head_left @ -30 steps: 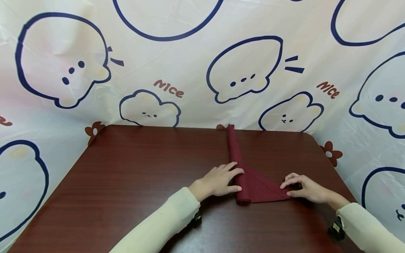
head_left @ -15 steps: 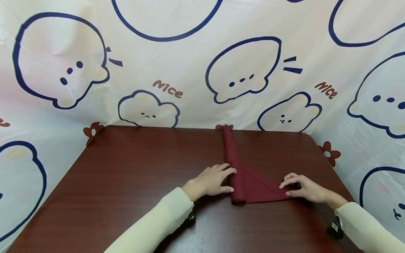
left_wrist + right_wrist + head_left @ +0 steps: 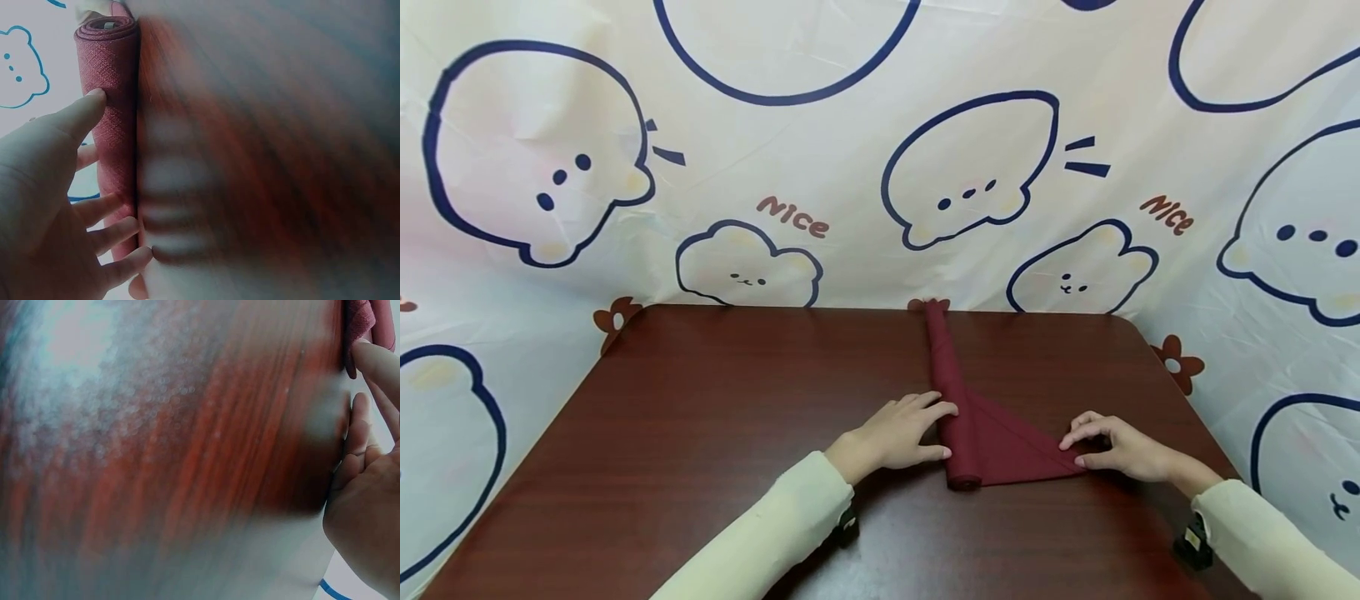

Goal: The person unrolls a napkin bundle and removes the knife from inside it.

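I count one dark red, partly rolled cloth (image 3: 1000,454) on one reddish-brown, wood-grained table (image 3: 737,400); one bare left hand (image 3: 895,432) and one bare right hand (image 3: 1123,448); two pale cream sleeves (image 3: 775,525); two small black wrist devices (image 3: 1193,543). The white printed backdrop (image 3: 850,158) shows three brown flowers (image 3: 1177,364), some partly hidden, and two whole brown "Nice" words (image 3: 792,217).

Red cloth (image 3: 111,69): partly hidden behind my left hand (image 3: 47,187) in its wrist view. My right hand (image 3: 372,494): cropped by its own view's right edge. My left sleeve (image 3: 767,529): cut off at the head view's bottom. Table (image 3: 219,437): grain blurred in both wrist views.
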The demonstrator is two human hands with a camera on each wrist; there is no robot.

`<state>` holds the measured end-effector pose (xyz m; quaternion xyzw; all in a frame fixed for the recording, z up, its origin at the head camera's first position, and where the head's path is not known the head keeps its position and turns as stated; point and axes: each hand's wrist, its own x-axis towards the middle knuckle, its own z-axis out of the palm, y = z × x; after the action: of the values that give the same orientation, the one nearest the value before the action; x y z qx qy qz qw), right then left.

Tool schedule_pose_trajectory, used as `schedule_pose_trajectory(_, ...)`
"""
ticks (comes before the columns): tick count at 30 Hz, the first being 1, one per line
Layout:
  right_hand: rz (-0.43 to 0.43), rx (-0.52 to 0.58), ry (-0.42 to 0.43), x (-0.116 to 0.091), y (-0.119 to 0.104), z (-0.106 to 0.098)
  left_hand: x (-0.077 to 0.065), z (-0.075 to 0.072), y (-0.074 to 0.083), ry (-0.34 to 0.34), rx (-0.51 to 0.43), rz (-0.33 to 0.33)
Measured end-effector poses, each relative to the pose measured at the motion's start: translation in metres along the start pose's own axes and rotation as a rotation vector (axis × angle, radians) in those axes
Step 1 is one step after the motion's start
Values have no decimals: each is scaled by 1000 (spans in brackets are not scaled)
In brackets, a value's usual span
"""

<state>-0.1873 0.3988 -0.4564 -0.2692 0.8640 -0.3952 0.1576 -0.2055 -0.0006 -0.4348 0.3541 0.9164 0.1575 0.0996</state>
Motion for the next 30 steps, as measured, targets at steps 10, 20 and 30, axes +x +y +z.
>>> schedule_pose_trajectory(10, -7, -3, 9, 1, 1, 1, 6, -4, 0, 50, -14, 11)
schedule_pose_trajectory(20, -20, -17, 2, -1, 0, -2, 32, -11, 19, 75, 36, 11)
schedule_pose_trajectory(30, 12, -16, 1, 0, 0, 0, 43, -1, 28, -60, 98, -106)
